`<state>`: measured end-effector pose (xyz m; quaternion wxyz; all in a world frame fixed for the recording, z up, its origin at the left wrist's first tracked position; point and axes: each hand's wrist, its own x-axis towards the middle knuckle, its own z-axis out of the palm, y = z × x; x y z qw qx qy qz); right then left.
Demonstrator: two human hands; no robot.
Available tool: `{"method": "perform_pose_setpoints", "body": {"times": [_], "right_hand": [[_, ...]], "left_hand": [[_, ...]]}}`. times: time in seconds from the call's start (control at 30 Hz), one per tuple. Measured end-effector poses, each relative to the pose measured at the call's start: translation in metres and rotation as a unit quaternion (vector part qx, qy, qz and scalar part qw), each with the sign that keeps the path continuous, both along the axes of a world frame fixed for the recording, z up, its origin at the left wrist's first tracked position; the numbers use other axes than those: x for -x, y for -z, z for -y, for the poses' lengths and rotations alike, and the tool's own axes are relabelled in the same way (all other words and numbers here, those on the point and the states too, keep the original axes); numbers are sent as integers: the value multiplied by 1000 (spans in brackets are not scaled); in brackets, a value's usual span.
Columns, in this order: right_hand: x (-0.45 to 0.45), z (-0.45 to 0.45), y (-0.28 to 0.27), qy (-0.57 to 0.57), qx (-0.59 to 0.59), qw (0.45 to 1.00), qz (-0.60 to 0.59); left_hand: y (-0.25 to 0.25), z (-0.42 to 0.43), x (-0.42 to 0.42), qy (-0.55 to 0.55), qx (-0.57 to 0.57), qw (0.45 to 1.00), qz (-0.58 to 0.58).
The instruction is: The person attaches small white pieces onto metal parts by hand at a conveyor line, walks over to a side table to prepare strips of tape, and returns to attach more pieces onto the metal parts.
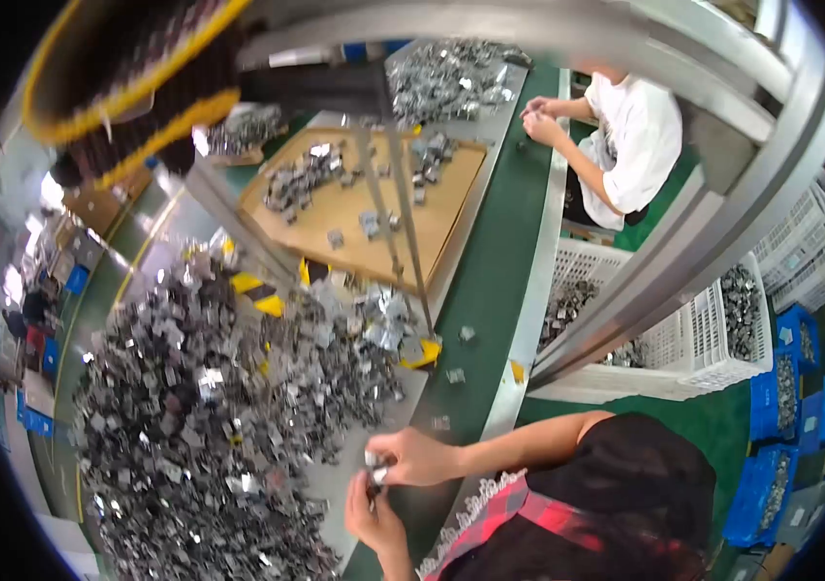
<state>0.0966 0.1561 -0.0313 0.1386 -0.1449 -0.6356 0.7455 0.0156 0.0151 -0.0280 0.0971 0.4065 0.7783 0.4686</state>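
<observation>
My right hand [414,457] reaches in from the right over the edge of the metal work surface, its fingers pinched on a small silvery metal part [376,473]. Just below, my left hand [372,518] is closed on metal parts too, its fingertips close to those of my right hand. Fingers partly cover the parts, so their exact number is unclear. To the left of both hands lies a large heap of small metal parts [199,416]. A few loose parts [456,376] rest on the green belt [490,281] above my hands.
A cardboard tray [451,218] with scattered parts lies beyond the heap. A co-worker in white [640,136] sits across the belt. White crates [717,334] and blue bins [761,494] stand at right. Metal frame bars [664,261] cross the view.
</observation>
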Motion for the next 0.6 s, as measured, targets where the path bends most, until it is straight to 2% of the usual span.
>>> {"method": "perform_pose_setpoints", "body": {"times": [0.07,0.13,0.17,0.2,0.23,0.27,0.3,0.33,0.4,0.43,0.47,0.53,0.6], "right_hand": [[-2,6,-18,118,-279,953,5],[-2,-2,-19,77,-287,954,38],[-4,-7,-24,33,-313,941,126],[-3,-10,-24,20,-336,929,153],[-5,-9,-17,52,-345,932,96],[-7,-12,-20,30,-282,955,89],[-8,-13,-2,-7,-190,977,97],[-8,-15,5,-23,-123,992,31],[-10,-22,4,-120,-14,988,92],[-13,-24,-7,-104,-69,987,105],[-13,-24,-5,-109,-69,986,104],[-15,-25,-3,-81,-171,981,53],[-18,-25,6,-102,-135,979,112]], "left_hand": [[12,1,-2,-36,-36,996,-70],[10,1,-2,-8,39,992,-117],[4,-1,-3,12,45,993,-105],[-6,-3,-3,20,38,995,-95],[0,2,-4,17,39,996,-77],[-1,1,-3,29,5,997,-65],[-10,0,-7,23,17,1000,4],[-5,-3,-7,23,4,997,-80],[-10,-1,-7,13,10,993,-121],[-9,-2,-11,5,15,993,-119],[-7,-2,-10,15,-5,993,-116],[-9,-5,-4,23,-23,993,-115],[-15,-6,0,59,21,994,-87]]}}
